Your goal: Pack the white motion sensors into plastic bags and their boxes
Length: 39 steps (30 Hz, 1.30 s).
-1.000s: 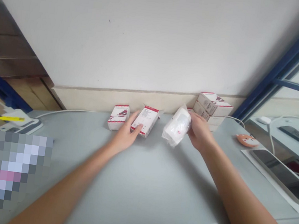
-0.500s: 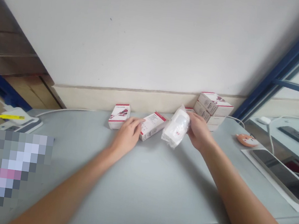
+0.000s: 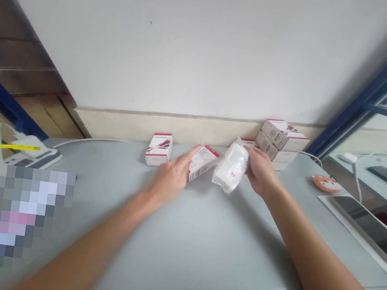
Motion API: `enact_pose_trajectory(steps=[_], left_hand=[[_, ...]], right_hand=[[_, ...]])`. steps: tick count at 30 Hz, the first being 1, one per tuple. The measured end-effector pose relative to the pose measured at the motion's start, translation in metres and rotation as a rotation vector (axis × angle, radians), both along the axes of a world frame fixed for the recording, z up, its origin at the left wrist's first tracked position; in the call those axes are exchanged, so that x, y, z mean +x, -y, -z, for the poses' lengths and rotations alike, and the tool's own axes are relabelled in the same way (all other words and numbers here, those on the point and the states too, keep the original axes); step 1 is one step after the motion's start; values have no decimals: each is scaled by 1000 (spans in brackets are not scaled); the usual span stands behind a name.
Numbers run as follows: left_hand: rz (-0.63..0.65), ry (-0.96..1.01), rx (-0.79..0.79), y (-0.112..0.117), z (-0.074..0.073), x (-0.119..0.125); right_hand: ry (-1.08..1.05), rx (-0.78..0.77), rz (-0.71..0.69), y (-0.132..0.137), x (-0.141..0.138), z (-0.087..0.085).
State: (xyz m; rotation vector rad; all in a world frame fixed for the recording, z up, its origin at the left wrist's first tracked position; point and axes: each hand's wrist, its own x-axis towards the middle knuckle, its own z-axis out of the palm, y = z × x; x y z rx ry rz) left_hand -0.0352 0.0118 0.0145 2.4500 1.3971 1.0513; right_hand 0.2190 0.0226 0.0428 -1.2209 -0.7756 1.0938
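In the head view, my right hand (image 3: pixel 260 169) grips a white item in a clear plastic bag (image 3: pixel 231 166) by its right side, tilted above the desk. What is inside cannot be made out beyond a white body with a small red mark. My left hand (image 3: pixel 172 174) has its fingers stretched out along the left side of a white box with red edges (image 3: pixel 204 160); its thumb is hidden. A similar small box (image 3: pixel 159 149) lies left of that hand. Behind my right hand stands a stack of such boxes (image 3: pixel 282 142), with another box (image 3: pixel 248 142) partly hidden beside it.
A grey desk (image 3: pixel 180 248) runs along a white wall (image 3: pixel 199 46). On the left are a power strip (image 3: pixel 31 158) with cables and a blurred-out area. To the right lie an orange fox-like mouse (image 3: pixel 326 183) and a dark keyboard-like slab (image 3: pixel 364 229).
The view has shifted a little, so things appear further right. My left hand's fingers have straightened along the box's side. The bagged item stays in my right hand.
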Motion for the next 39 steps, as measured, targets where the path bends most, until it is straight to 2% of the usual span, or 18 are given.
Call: enact_pose_trajectory(steps=[4,10,13,16,20,29,32,35,37,39], left_hand=[[43,-32,106,-1,2,-1],[59,-90,130,6,-3,3],[28,-52,198,6,-3,3],[85,22,262,4,-2,3],[201,14,196,4,-1,4],[323,-19,55,-2,6,-1],[252,64,129,-4,5,0],[64,147,223,-5,2,-1],[-58,143,224,-5,1,-1],[-87,99,169,-5,1,-2]], right_hand=[[3,-7,-6,0,-1,1],[25,0,-15,0,0,4],[27,-6,-4,0,0,3],[21,-13,7,-1,0,3],[41,-14,-3,-2,0,6],[64,0,-6,-2,1,8],[70,-3,-9,-2,1,8],[66,7,-18,-2,0,9],[66,11,-26,-2,0,9],[70,5,-25,-1,-1,9]])
